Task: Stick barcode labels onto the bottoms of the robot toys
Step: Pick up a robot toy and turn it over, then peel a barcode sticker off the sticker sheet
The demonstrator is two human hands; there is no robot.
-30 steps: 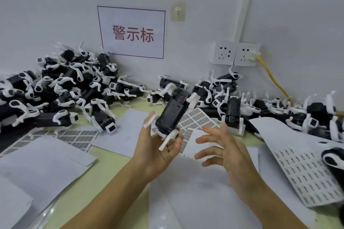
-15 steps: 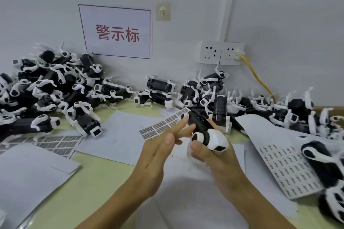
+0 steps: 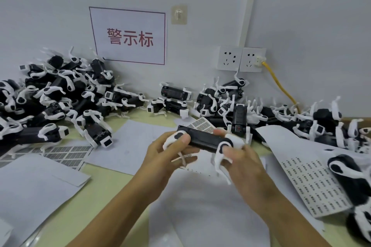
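Note:
A black robot toy (image 3: 203, 140) with white legs lies sideways in both my hands, above the papers in the middle of the table. My left hand (image 3: 166, 155) grips its left end and my right hand (image 3: 244, 161) grips its right end, white legs hanging below. A barcode label sheet (image 3: 201, 125) lies just behind the toy. Another label sheet (image 3: 315, 182) with small printed labels lies to the right. I cannot see a label on the toy or on my fingers.
A big pile of black-and-white robot toys (image 3: 60, 102) fills the back left, more toys (image 3: 230, 104) line the wall to the right. Used label backing (image 3: 64, 154) and white papers (image 3: 38, 188) cover the green table. A yellow cable (image 3: 281, 88) hangs from wall sockets (image 3: 241, 59).
A second ago my left hand alone held a toy upright. It went away, my right hand picked up a toy from the table, and now both hands hold it level.

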